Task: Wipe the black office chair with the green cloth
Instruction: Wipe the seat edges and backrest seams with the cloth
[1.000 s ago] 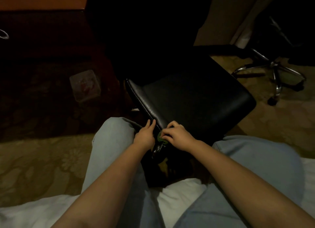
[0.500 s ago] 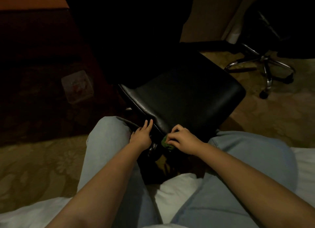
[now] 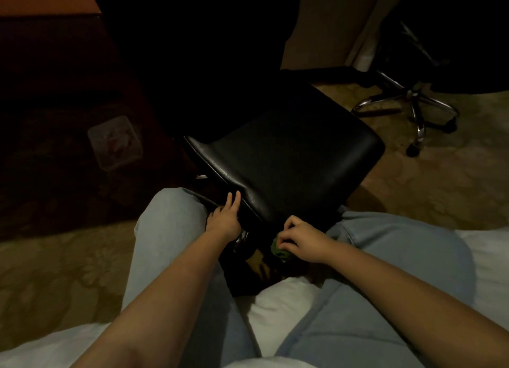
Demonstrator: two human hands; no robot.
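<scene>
Since the last frame your right hand has dropped off the seat corner; it now sits below the front edge of the black office chair, fingers curled, pinching the bunched green cloth, which sits just under the seat between your knees. Your left hand stays at the seat's near-left edge, fingers straight, touching the leather, holding nothing. Count: two hands, one cloth, two chairs (the second chair, chrome base, well apart at back right), one clear box on the floor at left
</scene>
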